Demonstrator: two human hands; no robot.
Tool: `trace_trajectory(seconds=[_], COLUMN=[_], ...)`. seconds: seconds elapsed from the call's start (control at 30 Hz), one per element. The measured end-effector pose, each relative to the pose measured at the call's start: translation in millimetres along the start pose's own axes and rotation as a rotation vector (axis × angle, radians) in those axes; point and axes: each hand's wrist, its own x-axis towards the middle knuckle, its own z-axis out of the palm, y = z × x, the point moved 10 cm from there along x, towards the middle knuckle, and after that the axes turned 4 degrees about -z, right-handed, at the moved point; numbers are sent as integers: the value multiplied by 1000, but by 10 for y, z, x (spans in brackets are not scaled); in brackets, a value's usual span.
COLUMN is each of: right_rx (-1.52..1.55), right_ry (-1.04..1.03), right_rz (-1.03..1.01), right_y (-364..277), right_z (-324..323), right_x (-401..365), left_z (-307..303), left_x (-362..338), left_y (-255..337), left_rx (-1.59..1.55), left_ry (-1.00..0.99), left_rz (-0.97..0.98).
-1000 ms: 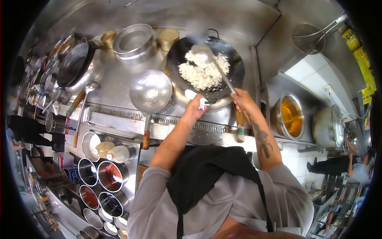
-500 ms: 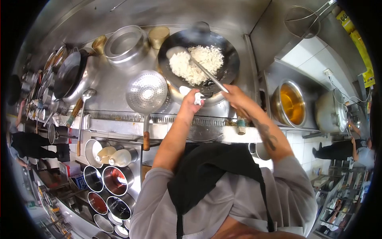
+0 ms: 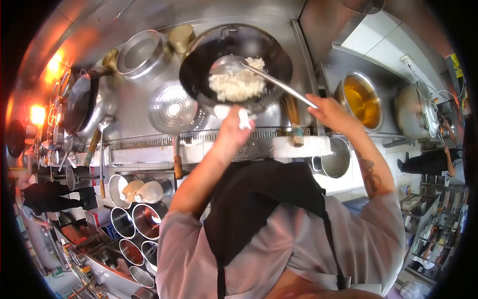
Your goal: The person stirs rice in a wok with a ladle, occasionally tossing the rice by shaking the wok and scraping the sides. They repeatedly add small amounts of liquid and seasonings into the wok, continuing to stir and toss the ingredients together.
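Observation:
My left hand is closed on a white cloth at the near rim of a black wok. White rice lies heaped in the wok. My right hand grips the long metal handle of a ladle, whose bowl rests over the far part of the rice. To the left of the wok, a perforated skimmer with a wooden handle lies on the steel stove top. Under the cloth, the wok's handle is hidden.
Left of the wok stand a metal pot and stacked dark woks. A bowl of yellow oil sits at right, near a large lidded pot. A bamboo brush lies by the front ledge. Sauce containers stand lower left. Other people work at both sides.
The wok has shifted left, and the rice is gathered in a smaller heap. My right hand has moved right with the ladle. An orange glow has appeared at the far left.

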Motion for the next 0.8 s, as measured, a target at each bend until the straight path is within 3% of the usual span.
trace_trajectory(seconds=[0.07,0.1,0.17,0.23,0.27,0.33,0.37,0.43,0.5,0.57,0.6,0.7,0.8], right_rx=[-21,-48,126,170,42,-118,-272,-340,-327,-212,-113,571,1231], right_ry=[-46,-39,-233,-435,-310,-132,-22,66,151,273,367,148,175], right_rz=[-134,-208,-29,244,-52,78,28,48,-19,-131,-204,146,32], right_y=[-82,-99,-28,73,424,291,399,62,-18,-65,-209,-267,-575], right_z=[8,-106,-112,-75,100,98,145,-54,-242,-382,-529,-549,-460], right_x=[-227,-257,-298,-281,-25,116,238,61,-68,-220,-267,-300,-133], left_z=[107,134,227,75,80,-270,-494,-829,-629,-494,-315,-289,-189], left_x=[64,-55,-507,-290,-54,454,359,238,143,317,276,942,1120], left_y=[241,134,-27,57,266,47,-100,-518,-333,-107,199,558,580], left_rx=[-1,90,130,16,320,36,43,104,114,67,115,71,156], left_ry=[-95,-101,-43,10,-180,-231,-140,-183,-133,-157,-11,-125,-113], left_rz=[125,35,-33,-33,195,84,101,-120,-25,-43,71,-1,40])
